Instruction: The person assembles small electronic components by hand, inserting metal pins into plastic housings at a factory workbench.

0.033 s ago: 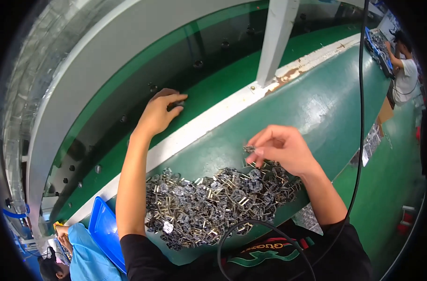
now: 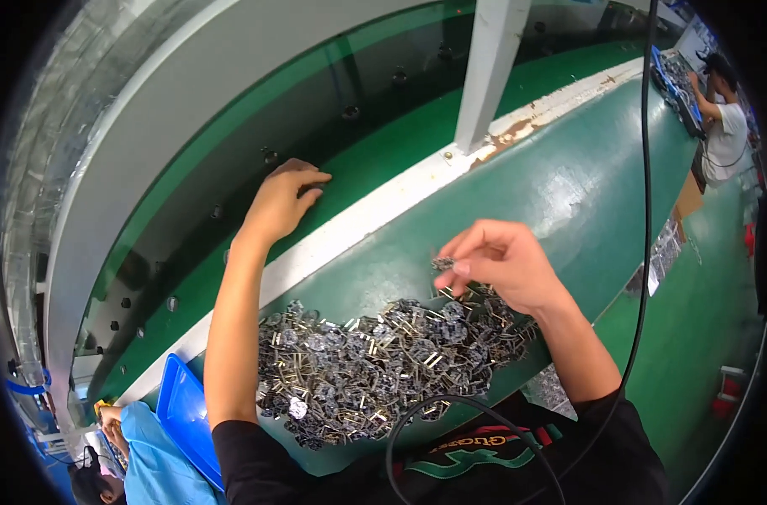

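Observation:
Over the green belt, my left hand [image 2: 282, 202] is closed with fingers and thumb drawn together. Something dark shows between them, too hidden to name. My right hand [image 2: 510, 265] pinches a small dark part with metal pins [image 2: 442, 263] between thumb and fingers, just above the far right edge of a heap. That heap of pinned parts [image 2: 375, 362] consists of many small, dark, glossy round pieces with brass-coloured prongs, lying on the green tabletop [image 2: 560, 189] in front of me.
Beyond a white ledge [image 2: 375, 202] curves a green belt [image 2: 383, 151] carrying spaced small parts. A white post [image 2: 489, 76] rises from the ledge. A black cable [image 2: 646, 168] hangs at right. A blue tray [image 2: 186, 412] and a blue-clad person [image 2: 160, 454] are at left; another person [image 2: 724, 126] works far right.
The right hand, with the pinned part, has shifted very slightly left and up. The left hand stays almost where it was, and the whole view has slid a little.

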A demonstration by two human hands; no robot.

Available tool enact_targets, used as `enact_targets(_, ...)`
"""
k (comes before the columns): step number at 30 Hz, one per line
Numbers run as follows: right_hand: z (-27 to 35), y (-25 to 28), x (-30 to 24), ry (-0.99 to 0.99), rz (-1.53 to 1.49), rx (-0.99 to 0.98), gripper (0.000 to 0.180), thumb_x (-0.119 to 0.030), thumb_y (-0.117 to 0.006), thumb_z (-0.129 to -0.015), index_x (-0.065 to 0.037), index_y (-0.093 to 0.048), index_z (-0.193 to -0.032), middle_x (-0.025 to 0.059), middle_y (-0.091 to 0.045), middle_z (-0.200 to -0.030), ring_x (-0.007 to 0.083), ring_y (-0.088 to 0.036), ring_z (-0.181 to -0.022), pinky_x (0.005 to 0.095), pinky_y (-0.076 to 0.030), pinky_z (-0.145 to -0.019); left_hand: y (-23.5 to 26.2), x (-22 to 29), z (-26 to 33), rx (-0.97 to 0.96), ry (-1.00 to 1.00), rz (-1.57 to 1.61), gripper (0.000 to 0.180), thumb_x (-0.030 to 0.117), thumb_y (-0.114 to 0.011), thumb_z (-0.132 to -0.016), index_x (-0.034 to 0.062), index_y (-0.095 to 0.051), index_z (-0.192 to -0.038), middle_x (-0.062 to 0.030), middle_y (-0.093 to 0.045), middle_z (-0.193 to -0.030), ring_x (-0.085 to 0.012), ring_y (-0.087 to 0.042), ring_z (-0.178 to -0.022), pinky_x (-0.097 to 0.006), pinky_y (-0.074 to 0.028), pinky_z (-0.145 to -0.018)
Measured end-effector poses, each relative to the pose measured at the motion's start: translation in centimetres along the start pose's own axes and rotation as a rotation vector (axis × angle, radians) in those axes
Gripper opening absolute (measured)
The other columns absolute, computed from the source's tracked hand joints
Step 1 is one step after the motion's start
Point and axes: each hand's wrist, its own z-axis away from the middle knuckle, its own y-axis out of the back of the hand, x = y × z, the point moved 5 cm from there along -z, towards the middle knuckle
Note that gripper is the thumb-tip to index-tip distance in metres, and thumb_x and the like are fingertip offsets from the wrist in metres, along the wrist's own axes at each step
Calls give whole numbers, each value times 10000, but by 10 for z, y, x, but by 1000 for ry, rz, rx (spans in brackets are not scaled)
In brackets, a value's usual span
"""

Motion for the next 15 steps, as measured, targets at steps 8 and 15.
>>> enact_targets(8,-17,-12,-6,90,-520,-163,117,46,-623,-901,33,-623,-1017,150,-660,-1048,296,-712,-934,334,-580,-745,-4,36,17,25,408,692,275,83,-730,-844,-40,-652,-1078,-50,-630,-898,-104,-606,-755,-253,-507,-678)
enact_targets(15,-20,-19,-15,131,-575,-91,183,-9,-594,-938,59,-611,-1106,137,-676,-1008,248,-695,-912,322,-557,-766,-18,121,59,-4,441,1505,284,69,-557,-980,-73,-582,-1224,-167,-667,-1057,-266,-701,-967,-302,-596,-874)
